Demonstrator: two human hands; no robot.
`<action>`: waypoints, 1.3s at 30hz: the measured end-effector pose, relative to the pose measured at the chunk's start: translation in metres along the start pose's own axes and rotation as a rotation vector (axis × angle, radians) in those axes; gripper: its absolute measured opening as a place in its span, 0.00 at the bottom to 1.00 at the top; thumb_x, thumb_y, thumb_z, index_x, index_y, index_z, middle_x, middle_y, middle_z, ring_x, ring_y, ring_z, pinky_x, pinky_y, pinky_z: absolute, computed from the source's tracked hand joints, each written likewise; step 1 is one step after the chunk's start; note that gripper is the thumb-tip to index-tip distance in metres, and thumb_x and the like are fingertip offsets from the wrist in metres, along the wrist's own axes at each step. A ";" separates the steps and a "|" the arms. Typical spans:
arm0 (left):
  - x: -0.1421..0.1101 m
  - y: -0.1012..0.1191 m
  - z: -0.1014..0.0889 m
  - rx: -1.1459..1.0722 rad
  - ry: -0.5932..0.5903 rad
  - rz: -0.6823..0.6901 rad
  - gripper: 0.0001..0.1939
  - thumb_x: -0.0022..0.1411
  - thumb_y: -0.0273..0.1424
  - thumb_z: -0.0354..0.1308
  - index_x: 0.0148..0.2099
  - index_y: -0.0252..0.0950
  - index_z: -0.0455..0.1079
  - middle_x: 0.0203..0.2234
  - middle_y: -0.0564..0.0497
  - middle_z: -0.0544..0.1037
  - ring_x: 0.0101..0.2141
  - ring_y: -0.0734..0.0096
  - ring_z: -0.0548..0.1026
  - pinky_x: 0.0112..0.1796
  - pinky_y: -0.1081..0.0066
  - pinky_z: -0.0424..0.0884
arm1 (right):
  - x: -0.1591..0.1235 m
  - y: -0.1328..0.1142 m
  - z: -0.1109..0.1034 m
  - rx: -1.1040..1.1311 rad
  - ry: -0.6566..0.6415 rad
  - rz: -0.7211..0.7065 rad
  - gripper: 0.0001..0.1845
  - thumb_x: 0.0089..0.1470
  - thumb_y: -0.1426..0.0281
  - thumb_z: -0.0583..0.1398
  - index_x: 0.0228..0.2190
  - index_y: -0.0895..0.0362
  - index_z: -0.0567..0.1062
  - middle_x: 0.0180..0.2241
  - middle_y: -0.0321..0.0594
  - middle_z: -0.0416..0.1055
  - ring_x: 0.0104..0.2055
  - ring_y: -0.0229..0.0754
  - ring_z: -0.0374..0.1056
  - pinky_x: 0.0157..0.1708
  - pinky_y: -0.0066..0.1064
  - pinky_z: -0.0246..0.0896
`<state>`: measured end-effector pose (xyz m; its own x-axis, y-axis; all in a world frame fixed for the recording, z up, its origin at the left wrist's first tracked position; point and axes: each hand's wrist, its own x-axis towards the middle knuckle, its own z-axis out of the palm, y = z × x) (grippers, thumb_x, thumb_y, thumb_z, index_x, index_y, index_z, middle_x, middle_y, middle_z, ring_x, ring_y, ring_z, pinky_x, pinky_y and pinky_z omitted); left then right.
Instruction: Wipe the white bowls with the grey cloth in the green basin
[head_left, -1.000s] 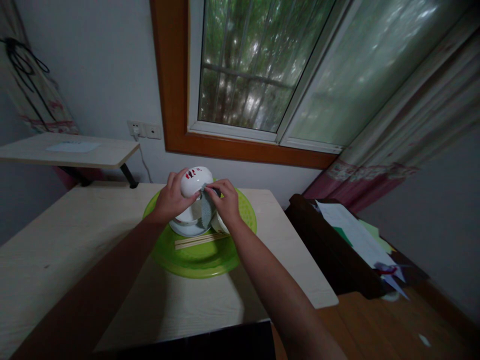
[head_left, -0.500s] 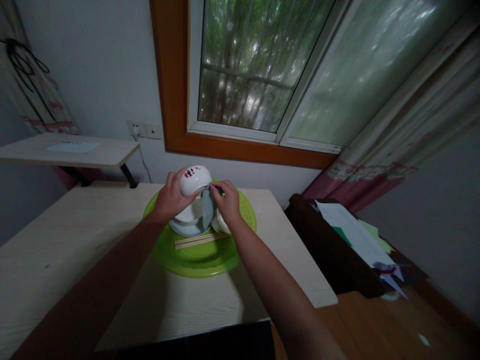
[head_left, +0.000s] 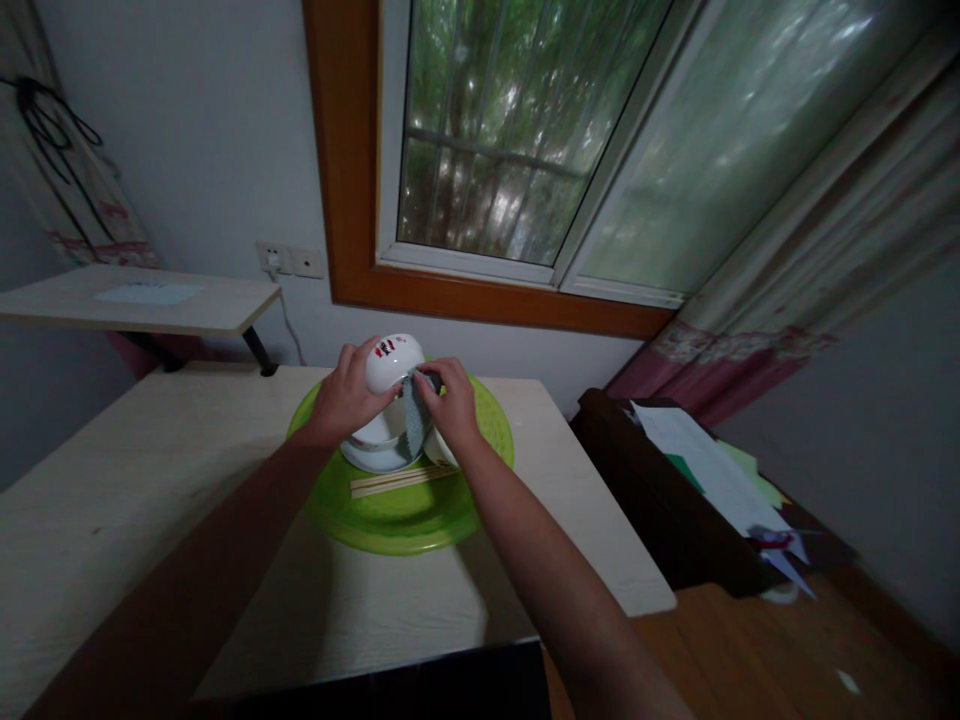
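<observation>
My left hand (head_left: pixel 343 398) grips a white bowl (head_left: pixel 393 361) with red marks, held tilted above a green basin (head_left: pixel 480 450). My right hand (head_left: pixel 450 403) pinches a grey cloth (head_left: pixel 413 420) against the bowl's lower right side; the cloth hangs down from my fingers. Under the held bowl, more white dishes (head_left: pixel 377 447) sit stacked in the basin. A pair of wooden chopsticks (head_left: pixel 394 481) lies in the basin just in front of the dishes. The basin rests on a pale wooden table (head_left: pixel 135 480).
A window with an orange-brown frame (head_left: pixel 480 300) is behind the table. A small shelf-like desk (head_left: pixel 142 300) stands at the left with a wall socket (head_left: pixel 289 261) near it. A dark cabinet (head_left: pixel 675 520) with papers (head_left: pixel 712 460) stands to the right, below a curtain (head_left: pixel 787 300).
My right hand shifts the cloth slightly up and then back down along the bowl's side. The left hand keeps hold of the bowl in nearly the same place.
</observation>
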<state>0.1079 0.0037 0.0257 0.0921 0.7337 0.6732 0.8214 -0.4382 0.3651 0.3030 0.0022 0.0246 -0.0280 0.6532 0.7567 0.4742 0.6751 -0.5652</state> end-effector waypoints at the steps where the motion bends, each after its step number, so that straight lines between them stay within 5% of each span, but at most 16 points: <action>1: 0.000 0.000 0.000 0.006 -0.001 -0.002 0.43 0.56 0.45 0.67 0.69 0.40 0.56 0.53 0.39 0.70 0.50 0.48 0.77 0.45 0.58 0.77 | 0.000 0.001 0.000 0.003 0.010 0.005 0.08 0.62 0.64 0.62 0.39 0.53 0.79 0.41 0.43 0.75 0.45 0.44 0.71 0.48 0.37 0.68; 14: -0.001 -0.001 0.001 0.090 -0.058 0.036 0.42 0.57 0.42 0.65 0.70 0.40 0.55 0.53 0.40 0.70 0.47 0.48 0.78 0.42 0.60 0.76 | 0.000 -0.006 0.002 -0.052 -0.152 -0.142 0.08 0.63 0.67 0.61 0.40 0.50 0.81 0.41 0.43 0.75 0.48 0.46 0.70 0.52 0.40 0.67; 31: 0.000 -0.004 0.000 -0.107 0.012 0.078 0.44 0.56 0.44 0.68 0.69 0.41 0.55 0.55 0.41 0.69 0.56 0.49 0.72 0.55 0.55 0.72 | 0.004 0.020 -0.006 -0.122 0.079 0.118 0.07 0.59 0.69 0.60 0.35 0.55 0.79 0.36 0.41 0.76 0.40 0.44 0.71 0.45 0.37 0.67; 39: 0.000 -0.008 0.003 -0.162 -0.057 0.141 0.43 0.55 0.44 0.68 0.68 0.41 0.55 0.55 0.42 0.69 0.56 0.51 0.72 0.56 0.55 0.71 | 0.007 0.006 -0.010 0.007 0.155 -0.062 0.07 0.62 0.69 0.60 0.38 0.54 0.80 0.40 0.43 0.75 0.46 0.44 0.71 0.50 0.39 0.68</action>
<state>0.1030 0.0091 0.0212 0.2349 0.6857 0.6889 0.6974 -0.6126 0.3720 0.3144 0.0074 0.0300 0.0793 0.5498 0.8315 0.4694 0.7153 -0.5177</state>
